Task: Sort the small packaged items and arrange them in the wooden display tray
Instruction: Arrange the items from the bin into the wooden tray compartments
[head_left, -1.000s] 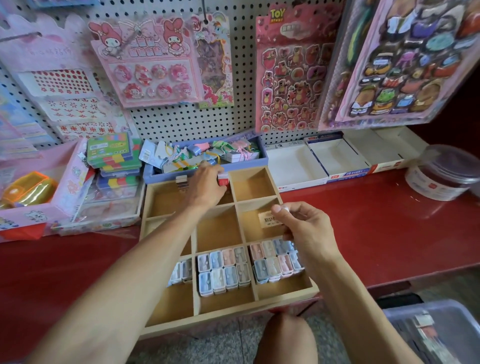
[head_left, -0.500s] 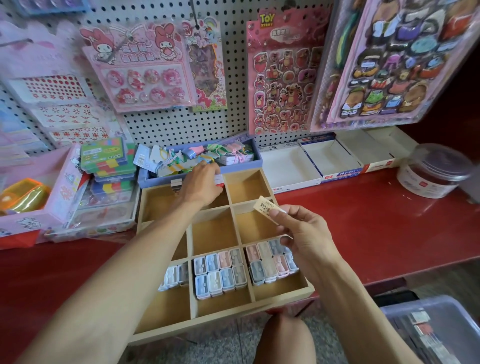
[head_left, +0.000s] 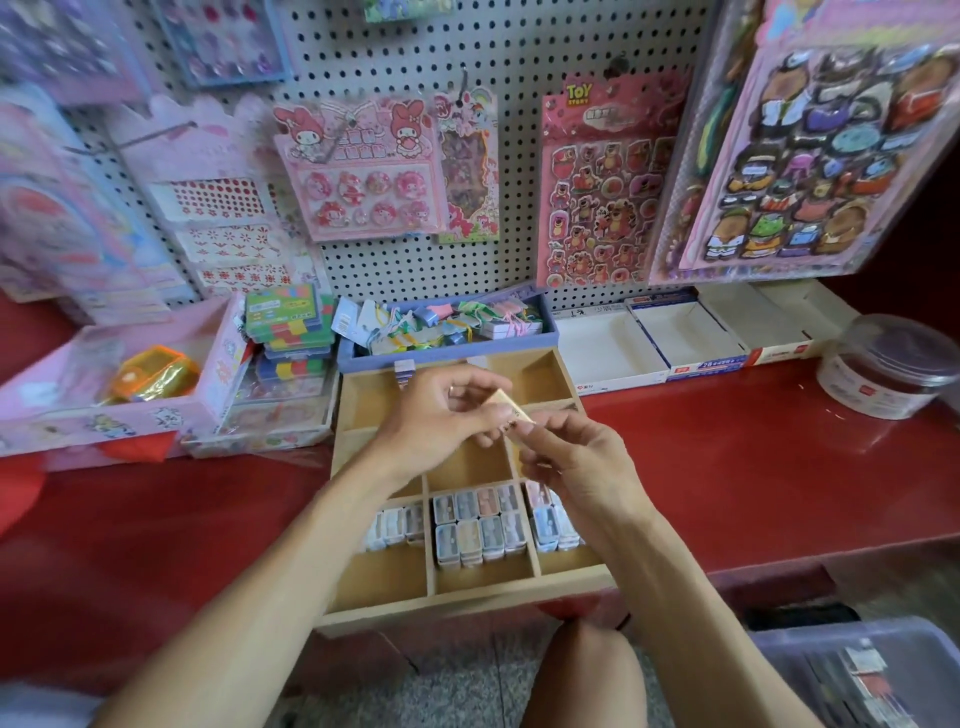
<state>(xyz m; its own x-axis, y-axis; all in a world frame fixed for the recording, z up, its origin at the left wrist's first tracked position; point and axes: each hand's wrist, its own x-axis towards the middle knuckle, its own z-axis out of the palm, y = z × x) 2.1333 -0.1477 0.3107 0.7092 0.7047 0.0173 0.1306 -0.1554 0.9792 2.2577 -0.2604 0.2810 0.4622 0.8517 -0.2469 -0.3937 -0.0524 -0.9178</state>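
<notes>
A small tan packet (head_left: 511, 408), flat and oblong with dark print at one end, is pinched between the fingertips of both hands above the middle of the wooden display tray (head_left: 467, 597). The grip of the left hand (head_left: 441, 421) is closed on the packet's far end with thumb and curled fingers; the grip of the right hand (head_left: 576, 457) is closed on its near end, so neither grip has room to spare. The step is best done, it is judged, by letting one hand release, keeping the packet level, and lowering it flat into a bare compartment just below the grip, square to the dividers. The tray is of pale, matt, unfinished-looking wood with thin partitions. Nearer the body than the grip, three compartments are filled with small packaged items (head_left: 478, 525), pastel and boxy with glossy wrapping, stood in tight rows. Beyond the grip a blue box (head_left: 447, 349) of loose tagged pieces is set on the glossy red tabletop (head_left: 727, 467).
</notes>
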